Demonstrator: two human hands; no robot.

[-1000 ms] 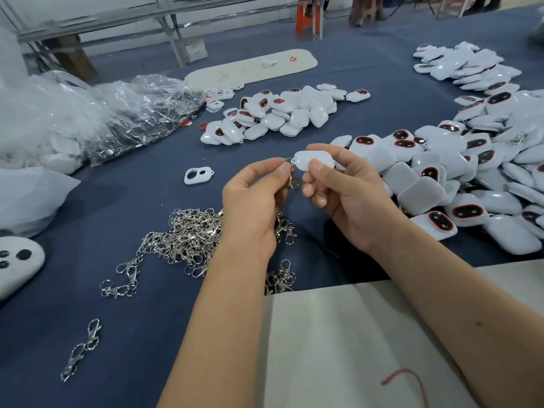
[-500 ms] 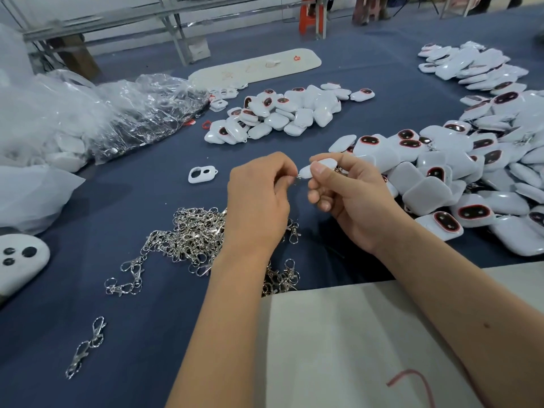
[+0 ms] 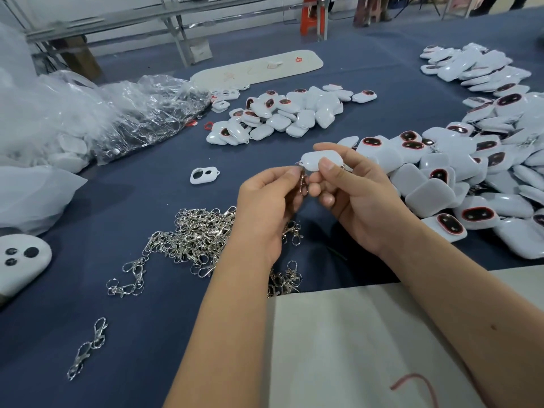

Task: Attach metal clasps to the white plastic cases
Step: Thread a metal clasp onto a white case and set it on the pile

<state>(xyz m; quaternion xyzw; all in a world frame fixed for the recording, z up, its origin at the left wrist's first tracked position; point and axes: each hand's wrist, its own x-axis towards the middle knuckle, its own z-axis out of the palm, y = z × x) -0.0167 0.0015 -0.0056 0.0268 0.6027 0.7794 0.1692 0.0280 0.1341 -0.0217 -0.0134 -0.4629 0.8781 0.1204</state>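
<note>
Left hand (image 3: 266, 207) fingers pinch a half-hidden clasp (image 3: 303, 181); right hand (image 3: 357, 195) fingers grip the case (image 3: 319, 159).

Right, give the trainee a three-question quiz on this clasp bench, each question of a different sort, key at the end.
1. True or false: the right hand holds a white plastic case above the blue tablecloth.
2. What does the left hand pinch? A) a metal clasp B) a red ring C) a plastic bag
3. Fill in: the pile of loose clasps lies on the cloth to the person's ____ of the left hand.

Key
1. True. Thumb and fingers grip the case.
2. A. The clasp hangs below the case's left end.
3. Left. The big heap of cases lies to the right.
</note>
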